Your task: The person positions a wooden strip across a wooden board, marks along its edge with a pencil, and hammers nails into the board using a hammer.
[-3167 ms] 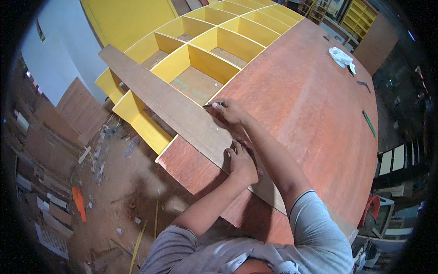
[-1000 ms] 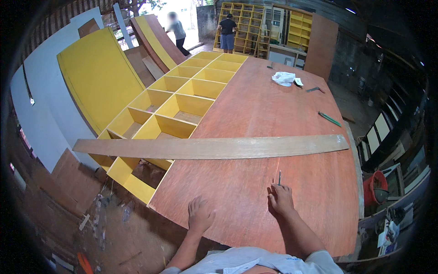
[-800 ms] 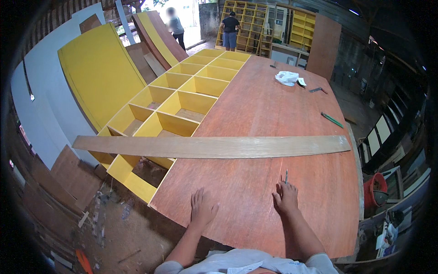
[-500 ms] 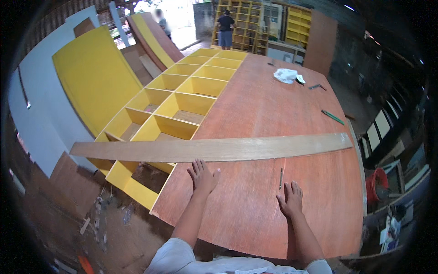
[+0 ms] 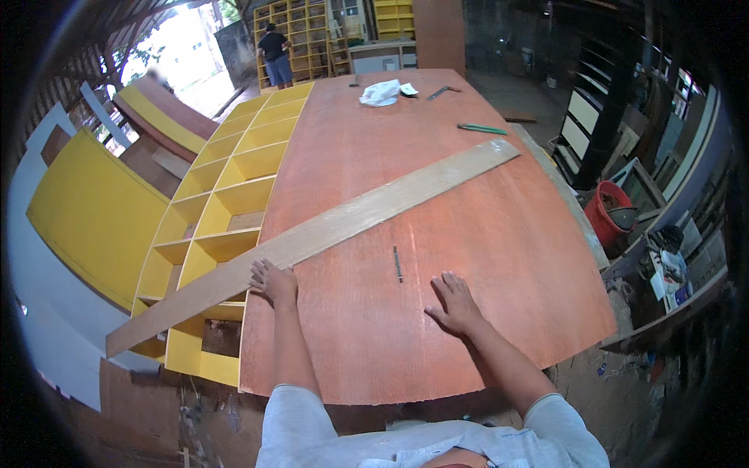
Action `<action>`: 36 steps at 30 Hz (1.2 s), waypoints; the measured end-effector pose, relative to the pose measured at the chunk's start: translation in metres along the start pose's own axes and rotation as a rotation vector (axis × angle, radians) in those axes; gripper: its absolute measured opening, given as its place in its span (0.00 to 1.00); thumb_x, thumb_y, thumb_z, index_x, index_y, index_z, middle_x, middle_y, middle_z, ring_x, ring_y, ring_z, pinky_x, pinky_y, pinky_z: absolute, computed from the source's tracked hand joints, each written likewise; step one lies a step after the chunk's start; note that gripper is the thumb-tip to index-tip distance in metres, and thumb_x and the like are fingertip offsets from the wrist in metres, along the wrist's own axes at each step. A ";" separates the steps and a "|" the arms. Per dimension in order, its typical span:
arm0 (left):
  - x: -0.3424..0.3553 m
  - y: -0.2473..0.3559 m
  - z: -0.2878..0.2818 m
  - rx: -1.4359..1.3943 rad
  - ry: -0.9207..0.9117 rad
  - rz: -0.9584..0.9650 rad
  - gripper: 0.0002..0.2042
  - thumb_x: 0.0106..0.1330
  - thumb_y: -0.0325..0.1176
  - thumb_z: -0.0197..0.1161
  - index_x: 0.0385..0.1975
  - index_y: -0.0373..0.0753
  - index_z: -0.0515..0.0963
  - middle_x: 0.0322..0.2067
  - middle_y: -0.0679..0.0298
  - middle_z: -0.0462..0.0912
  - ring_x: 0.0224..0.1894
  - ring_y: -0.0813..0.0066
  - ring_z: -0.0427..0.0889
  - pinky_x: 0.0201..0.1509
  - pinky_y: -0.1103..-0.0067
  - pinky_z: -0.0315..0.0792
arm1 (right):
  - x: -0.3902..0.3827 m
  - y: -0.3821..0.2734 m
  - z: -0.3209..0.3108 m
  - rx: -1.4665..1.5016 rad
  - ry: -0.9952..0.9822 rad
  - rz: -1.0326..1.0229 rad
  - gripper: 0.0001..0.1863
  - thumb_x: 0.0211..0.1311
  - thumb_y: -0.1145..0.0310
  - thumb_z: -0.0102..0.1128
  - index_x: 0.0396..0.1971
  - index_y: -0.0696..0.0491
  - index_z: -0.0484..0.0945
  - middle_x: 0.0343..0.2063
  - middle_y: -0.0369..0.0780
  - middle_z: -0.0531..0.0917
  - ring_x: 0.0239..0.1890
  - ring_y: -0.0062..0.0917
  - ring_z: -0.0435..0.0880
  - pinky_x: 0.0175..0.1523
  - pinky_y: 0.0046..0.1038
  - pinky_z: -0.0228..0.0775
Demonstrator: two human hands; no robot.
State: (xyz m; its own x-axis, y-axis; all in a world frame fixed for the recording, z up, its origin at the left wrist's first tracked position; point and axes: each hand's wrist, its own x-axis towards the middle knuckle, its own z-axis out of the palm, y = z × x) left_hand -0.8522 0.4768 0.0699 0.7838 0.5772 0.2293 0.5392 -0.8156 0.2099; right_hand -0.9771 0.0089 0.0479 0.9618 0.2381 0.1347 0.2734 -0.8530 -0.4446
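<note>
A long, flat wooden plank (image 5: 351, 210) lies slantwise over a large reddish plywood sheet (image 5: 499, 312) and a yellow compartmented frame (image 5: 211, 195). My left hand (image 5: 275, 282) rests at the plank's near edge, close to the sheet's left side, fingers spread and touching the wood. Palm down on the bare plywood, my right hand (image 5: 456, 304) has its fingers apart and grips nothing. A thin dark pencil-like stick (image 5: 398, 264) lies between my hands, beside a faint pale line on the sheet.
Green-handled tool (image 5: 481, 128), white plastic bag (image 5: 380, 93) and angled metal tool (image 5: 444, 92) lie on the sheet's far part. A red bucket (image 5: 607, 209) stands right. Yellow panel (image 5: 97, 214) leans left. Another person (image 5: 275, 56) stands at the back by yellow shelving.
The view has turned to the right, and the plank now runs more diagonally across it. My left hand has come onto the plank's edge. My right hand still lies on the plywood.
</note>
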 end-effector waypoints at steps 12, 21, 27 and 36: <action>-0.388 0.230 -0.037 -0.495 -0.125 0.741 0.16 0.67 0.47 0.75 0.26 0.40 0.91 0.27 0.56 0.91 0.37 0.57 0.93 0.43 0.62 0.83 | -0.281 0.148 -0.090 -0.134 -0.071 0.047 0.40 0.78 0.36 0.52 0.82 0.43 0.64 0.83 0.51 0.57 0.86 0.48 0.48 0.88 0.52 0.35; -0.563 0.364 -0.004 -0.114 -0.327 0.759 0.54 0.74 0.69 0.52 0.84 0.28 0.47 0.85 0.38 0.43 0.88 0.44 0.36 0.88 0.49 0.26 | -0.511 0.280 -0.174 0.023 0.130 0.369 0.35 0.76 0.41 0.61 0.71 0.49 0.79 0.78 0.55 0.66 0.84 0.52 0.55 0.86 0.57 0.40; -0.585 0.374 -0.006 -0.105 -0.298 0.706 0.53 0.75 0.70 0.51 0.84 0.29 0.48 0.85 0.39 0.45 0.88 0.45 0.38 0.88 0.49 0.28 | -0.660 0.377 -0.208 0.128 0.252 0.815 0.30 0.74 0.52 0.68 0.67 0.55 0.81 0.73 0.56 0.73 0.76 0.53 0.69 0.80 0.48 0.58; -0.588 0.458 0.008 0.001 -0.264 0.395 0.56 0.73 0.74 0.49 0.84 0.29 0.47 0.84 0.34 0.43 0.87 0.38 0.37 0.84 0.37 0.28 | -0.713 0.513 -0.230 0.202 0.257 0.905 0.25 0.72 0.57 0.70 0.61 0.58 0.84 0.60 0.55 0.85 0.67 0.51 0.80 0.74 0.45 0.68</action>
State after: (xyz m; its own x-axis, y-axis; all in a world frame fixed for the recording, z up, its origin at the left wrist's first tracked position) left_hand -1.0640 -0.2364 0.0236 0.9803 0.1932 0.0421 0.1847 -0.9706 0.1541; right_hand -1.5247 -0.7049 -0.0723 0.7845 -0.6004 -0.1550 -0.5518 -0.5619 -0.6162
